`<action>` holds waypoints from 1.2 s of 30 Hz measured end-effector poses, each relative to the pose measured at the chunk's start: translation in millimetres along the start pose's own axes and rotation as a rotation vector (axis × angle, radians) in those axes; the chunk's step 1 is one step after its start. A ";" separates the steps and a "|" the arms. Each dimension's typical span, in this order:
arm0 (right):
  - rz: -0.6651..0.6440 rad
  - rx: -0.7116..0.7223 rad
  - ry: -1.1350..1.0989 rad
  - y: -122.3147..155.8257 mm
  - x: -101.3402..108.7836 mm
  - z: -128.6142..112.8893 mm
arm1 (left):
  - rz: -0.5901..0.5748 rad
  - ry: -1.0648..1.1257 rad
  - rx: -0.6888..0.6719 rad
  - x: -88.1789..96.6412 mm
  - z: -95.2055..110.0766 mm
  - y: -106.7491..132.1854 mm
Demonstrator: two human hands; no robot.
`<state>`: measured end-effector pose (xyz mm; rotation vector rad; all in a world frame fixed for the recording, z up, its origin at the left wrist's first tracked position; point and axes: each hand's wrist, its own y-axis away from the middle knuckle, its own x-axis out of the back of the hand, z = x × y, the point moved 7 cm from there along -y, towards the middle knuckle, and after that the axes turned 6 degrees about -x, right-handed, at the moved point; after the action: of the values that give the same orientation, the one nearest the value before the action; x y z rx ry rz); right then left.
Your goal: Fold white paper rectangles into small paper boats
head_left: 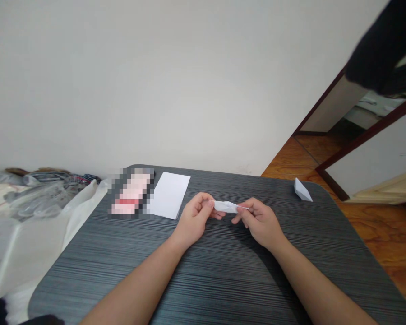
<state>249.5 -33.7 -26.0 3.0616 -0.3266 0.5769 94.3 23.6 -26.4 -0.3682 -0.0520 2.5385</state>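
A narrow piece of folded white paper [226,206] is held level just above the dark table, stretched between my two hands. My left hand [198,214] pinches its left end between thumb and fingers. At the other end, my right hand [257,221] grips the pointed tip the same way. To the left of my left hand lies a stack of white paper sheets [171,194]. A small folded paper shape [302,190], with a pointed top, sits near the table's right far corner.
The dark wood-grain table [216,280] meets a pale wall at its far edge. A pixel-blurred flat object [131,192] lies beside the paper stack. Plastic bags and cloth [37,203] are heaped left of the table. On the right are wooden flooring [389,239] and a doorway.
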 end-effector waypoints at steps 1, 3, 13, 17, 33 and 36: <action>-0.003 0.015 0.029 0.0 0.4 -1.5 | -0.006 -0.036 -0.001 0.1 -0.6 0.7; -0.015 0.037 0.080 0.1 -0.1 -3.6 | -0.016 -0.123 0.014 0.3 -3.3 2.1; -0.034 -0.021 0.020 -1.5 -3.2 -1.2 | -0.020 -0.287 0.038 2.4 -4.4 1.2; -0.072 -0.086 -0.117 -2.8 -8.1 4.5 | -0.014 -0.237 0.052 2.7 -4.7 1.3; -0.276 -0.133 -0.025 0.6 -22.2 9.8 | -0.015 -0.138 0.128 0.7 -9.3 1.4; -0.285 -0.135 -0.044 0.7 -23.1 10.2 | -0.017 -0.139 0.121 0.4 -8.6 1.5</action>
<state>232.0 -30.2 -43.9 2.9170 0.0688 0.4537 95.6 22.2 -35.0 -0.1427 0.0453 2.5323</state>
